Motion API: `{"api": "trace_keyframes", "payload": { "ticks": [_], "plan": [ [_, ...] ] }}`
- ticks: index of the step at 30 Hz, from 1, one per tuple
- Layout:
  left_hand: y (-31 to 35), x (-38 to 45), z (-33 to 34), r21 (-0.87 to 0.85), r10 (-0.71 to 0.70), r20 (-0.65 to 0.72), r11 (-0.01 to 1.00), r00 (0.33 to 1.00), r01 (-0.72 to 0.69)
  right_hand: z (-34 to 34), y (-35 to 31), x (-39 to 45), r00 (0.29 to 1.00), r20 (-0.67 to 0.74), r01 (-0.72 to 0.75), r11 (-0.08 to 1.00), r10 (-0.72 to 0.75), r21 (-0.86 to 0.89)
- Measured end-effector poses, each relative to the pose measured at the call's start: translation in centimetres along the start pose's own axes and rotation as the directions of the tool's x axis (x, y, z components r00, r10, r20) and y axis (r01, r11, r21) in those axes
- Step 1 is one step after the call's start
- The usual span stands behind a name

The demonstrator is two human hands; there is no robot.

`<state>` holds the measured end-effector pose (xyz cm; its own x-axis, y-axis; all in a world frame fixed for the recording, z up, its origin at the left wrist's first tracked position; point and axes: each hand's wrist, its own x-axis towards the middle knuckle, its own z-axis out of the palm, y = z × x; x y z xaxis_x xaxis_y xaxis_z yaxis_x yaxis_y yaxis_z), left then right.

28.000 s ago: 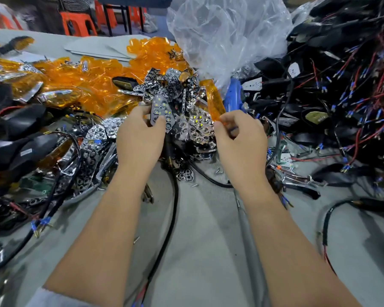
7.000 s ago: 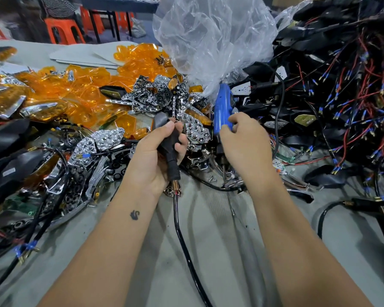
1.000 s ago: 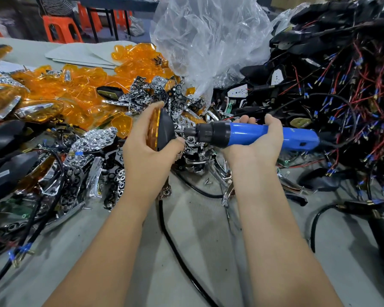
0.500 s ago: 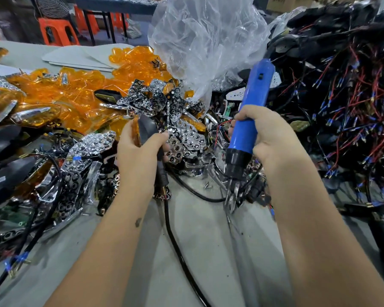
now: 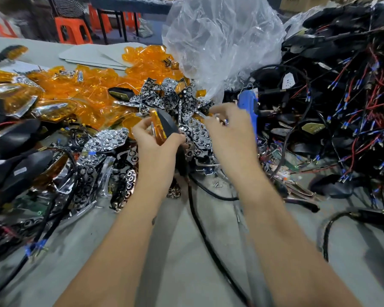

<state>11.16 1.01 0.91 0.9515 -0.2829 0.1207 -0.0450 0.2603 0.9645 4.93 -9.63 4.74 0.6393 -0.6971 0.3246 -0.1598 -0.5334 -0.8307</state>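
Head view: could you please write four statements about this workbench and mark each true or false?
1. The left hand holds a lamp with an amber lens and a black housing. True.
2. The blue screwdriver is in the left hand. False: it stands behind the right hand.
3. A clear plastic bag rises behind the chrome reflectors. True.
4. The red and black wires are heaped on the left. False: on the right; amber lenses lie left.

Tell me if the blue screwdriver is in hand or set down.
Set down: the blue screwdriver stands propped behind the right hand, whose fingers are off it.
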Motion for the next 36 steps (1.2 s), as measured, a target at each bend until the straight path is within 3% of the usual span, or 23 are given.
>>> {"api": "trace_keyframes", "payload": {
  "ticks": [4, 9, 12, 16, 19, 22, 26, 32, 36],
  "plan": [
    [0.4, -0.2, -0.2, -0.061, -0.023, 0.022, 0.998, 0.999, 0.024, 3.1, 0.0, -4.2, 0.987, 0.130, 0.074, 0.987, -0.093, 0.144],
    [1.8, -0.3, -0.4, -0.203, -0.038, 0.019, 0.978, 0.999, 0.041, 2.4, 0.9, -4.4, 0.914, 0.396, -0.040, 0.953, -0.086, 0.299],
    [2.6, -0.8, 0.0, -0.190, 0.002, 0.090, 0.982, 0.996, 0.015, 2.6, 0.6, -4.1, 0.923, 0.378, -0.089, 0.923, -0.065, 0.375],
    [3.9, -1.3, -0.4, -0.056, -0.192, 0.114, 0.978, 0.975, 0.199, 2.7, -0.7, -3.6, 0.960, 0.277, -0.179, 0.863, 0.047, 0.472],
    [4.5, -2.1, -0.9, 0.040, -0.374, 0.191, 0.927, 0.907, 0.374, 3.1, -1.7, -3.2, 0.986, 0.162, -0.117, 0.880, 0.046, 0.461],
    [5.2, -2.1, -2.1, 0.190, -0.340, 0.183, 0.933, 0.922, 0.307, 3.9, -3.0, -3.4, 0.989, 0.138, -0.007, 0.937, -0.044, 0.348],
    [7.7, -0.8, -5.4, 0.405, -0.215, 0.184, 0.906, 0.959, 0.125, 5.2, -5.0, -4.5, 0.960, 0.267, -0.041, 0.902, -0.083, 0.429],
    [13.8, 2.0, -11.9, 0.704, -0.151, 0.036, 0.706, 0.988, 0.082, 6.9, -6.3, -5.5, 0.930, 0.361, -0.110, 0.879, -0.074, 0.463],
    [16.4, 4.7, -16.0, 0.950, 0.227, -0.063, 0.313, 0.972, -0.012, 6.8, -5.0, -5.7, 0.923, 0.384, -0.156, 0.902, -0.011, 0.402]
  ]
}}
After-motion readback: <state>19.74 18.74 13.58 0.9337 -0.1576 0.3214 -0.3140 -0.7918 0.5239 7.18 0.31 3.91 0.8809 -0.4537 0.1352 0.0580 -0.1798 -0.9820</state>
